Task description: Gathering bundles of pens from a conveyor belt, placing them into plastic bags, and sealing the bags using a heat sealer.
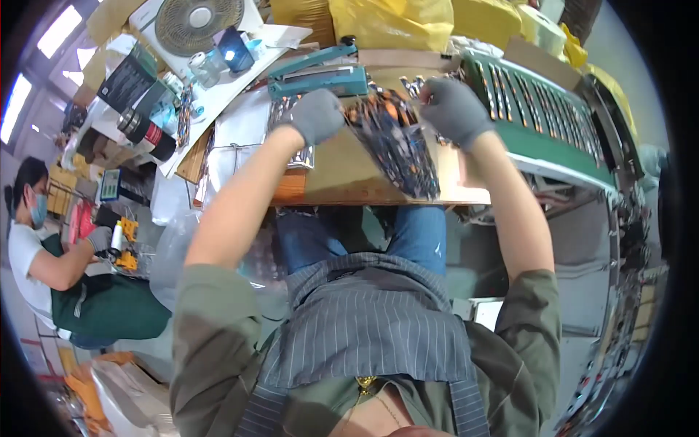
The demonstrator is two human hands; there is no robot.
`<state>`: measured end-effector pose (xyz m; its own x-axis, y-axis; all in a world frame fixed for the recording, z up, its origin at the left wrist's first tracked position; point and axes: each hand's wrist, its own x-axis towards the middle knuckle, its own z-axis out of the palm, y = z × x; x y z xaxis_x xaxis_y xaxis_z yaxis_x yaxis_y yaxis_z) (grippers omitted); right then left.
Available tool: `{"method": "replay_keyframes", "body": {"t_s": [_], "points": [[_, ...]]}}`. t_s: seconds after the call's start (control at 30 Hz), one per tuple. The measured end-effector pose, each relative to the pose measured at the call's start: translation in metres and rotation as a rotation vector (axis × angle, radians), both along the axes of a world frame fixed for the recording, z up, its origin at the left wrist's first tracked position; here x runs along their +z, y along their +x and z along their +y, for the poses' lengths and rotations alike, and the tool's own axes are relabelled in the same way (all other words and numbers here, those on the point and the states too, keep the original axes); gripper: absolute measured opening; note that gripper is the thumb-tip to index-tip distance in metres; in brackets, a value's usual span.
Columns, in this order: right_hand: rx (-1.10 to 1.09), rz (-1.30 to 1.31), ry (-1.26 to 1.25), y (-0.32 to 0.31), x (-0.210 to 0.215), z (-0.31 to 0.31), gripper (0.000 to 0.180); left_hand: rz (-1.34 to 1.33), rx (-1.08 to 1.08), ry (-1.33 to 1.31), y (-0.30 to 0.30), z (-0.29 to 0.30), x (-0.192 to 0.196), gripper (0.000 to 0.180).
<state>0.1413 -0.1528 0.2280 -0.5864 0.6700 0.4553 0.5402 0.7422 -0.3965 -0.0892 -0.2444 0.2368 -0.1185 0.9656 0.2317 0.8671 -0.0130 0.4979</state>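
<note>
A clear plastic bag (pixel 404 156) full of slim black-and-orange sticks hangs tilted over the front of the brown worktop (pixel 331 186), smeared by motion. My left hand (pixel 318 116), in a grey glove, is closed at the bag's upper left corner. On the other side my right hand (pixel 457 113), also gloved in grey, is closed at its upper right; the fingertips are partly hidden. Behind my left hand stands a teal bag sealer (pixel 320 79) with a long arm. More packed sticks (pixel 285 109) lie beside and under my left wrist.
To the right, a green conveyor belt (pixel 539 149) carries a row of similar sticks. A white side table at the left holds a fan (pixel 195 22) and a black flask (pixel 145 133). Yellow bags (pixel 393 25) stand behind. A co-worker (pixel 80 269) sits at far left.
</note>
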Motion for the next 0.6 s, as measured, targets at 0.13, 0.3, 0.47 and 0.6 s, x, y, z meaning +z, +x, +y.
{"method": "replay_keyframes", "body": {"t_s": [0.13,0.3,0.47,0.6], "points": [[0.02,0.272,-0.202,-0.012,0.013,0.024,0.006,-0.183,-0.1,0.173,-0.018,0.012,0.019,0.022],[-0.089,0.201,-0.694,-0.019,0.006,0.052,0.008,-0.362,-0.128,-0.132,-0.011,0.029,0.006,0.024],[-0.066,-0.186,-0.949,-0.021,0.009,0.062,0.008,-0.288,-0.106,-0.238,-0.031,0.04,-0.001,0.026],[0.016,0.301,-0.856,-0.011,0.027,0.063,0.008,-0.595,-0.168,-0.045,-0.032,0.029,0.017,0.035]]}}
